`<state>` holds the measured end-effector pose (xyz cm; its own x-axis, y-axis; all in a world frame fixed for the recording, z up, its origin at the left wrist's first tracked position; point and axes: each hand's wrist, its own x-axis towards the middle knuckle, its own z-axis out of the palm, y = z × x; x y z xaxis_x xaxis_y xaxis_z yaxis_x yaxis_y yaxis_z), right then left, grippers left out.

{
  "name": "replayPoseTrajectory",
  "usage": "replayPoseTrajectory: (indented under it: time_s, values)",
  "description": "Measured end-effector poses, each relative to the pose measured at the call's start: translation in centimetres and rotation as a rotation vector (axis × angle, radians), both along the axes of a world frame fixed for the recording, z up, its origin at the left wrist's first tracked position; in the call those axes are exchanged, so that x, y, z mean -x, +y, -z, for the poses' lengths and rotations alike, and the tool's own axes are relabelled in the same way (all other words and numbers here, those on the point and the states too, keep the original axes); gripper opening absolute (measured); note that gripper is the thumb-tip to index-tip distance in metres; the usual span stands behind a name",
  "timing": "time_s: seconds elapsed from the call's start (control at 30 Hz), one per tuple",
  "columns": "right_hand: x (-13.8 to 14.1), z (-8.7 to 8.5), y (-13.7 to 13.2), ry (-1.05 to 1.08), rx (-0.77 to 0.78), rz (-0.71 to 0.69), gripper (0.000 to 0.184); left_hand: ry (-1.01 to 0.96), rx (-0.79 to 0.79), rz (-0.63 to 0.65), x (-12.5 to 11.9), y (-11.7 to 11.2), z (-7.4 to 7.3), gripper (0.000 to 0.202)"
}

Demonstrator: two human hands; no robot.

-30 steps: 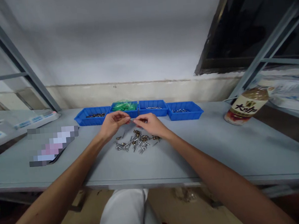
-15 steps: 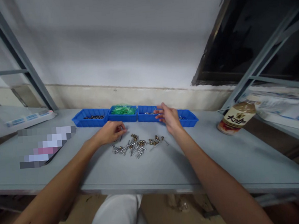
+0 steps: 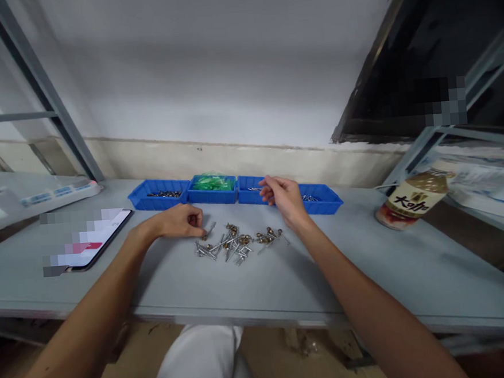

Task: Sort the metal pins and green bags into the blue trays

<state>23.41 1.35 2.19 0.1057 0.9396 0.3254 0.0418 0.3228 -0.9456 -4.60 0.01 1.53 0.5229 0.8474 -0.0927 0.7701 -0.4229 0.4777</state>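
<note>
Head view: grey metal bench [image 3: 369, 261]. I note the left hand [image 3: 180, 221] resting at the left edge of the loose pile of silver and brass screws [image 3: 234, 245], fingers curled together. The right hand [image 3: 282, 198] hovers over the row of blue plastic trays [image 3: 212, 197], behind the pile. Its fingers are bunched, and I cannot tell if they grip anything.

A grey table [image 3: 370, 273] stands against a pale wall [image 3: 204, 71], with a dark window [image 3: 419, 56] above its right end.

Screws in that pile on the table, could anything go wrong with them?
Maybe. The pile of screws lies loose on the flat table, so the left hand at its edge could knock some rolling off. The right hand hangs where two blue trays meet, so a piece might drop in the wrong one.
</note>
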Motion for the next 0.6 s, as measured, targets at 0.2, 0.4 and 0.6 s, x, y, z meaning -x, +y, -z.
replayPoseTrajectory:
  time_s: [0.2, 0.4, 0.6]
  values:
    - [1.8, 1.3, -0.6, -0.217, -0.101, -0.072, 0.032, 0.027, 0.038, 0.028, -0.1, -0.2, -0.1, 0.033]
    - [2.8, 1.8, -1.6, -0.392, -0.213, -0.072, 0.030, -0.002, 0.012, 0.039, 0.1, 0.3, 0.5, 0.018]
    - [3.5, 2.5, -2.1, -0.589, -0.241, -0.129, 0.029, -0.172, -0.220, 0.010, -0.3, 0.7, 0.6, 0.012]
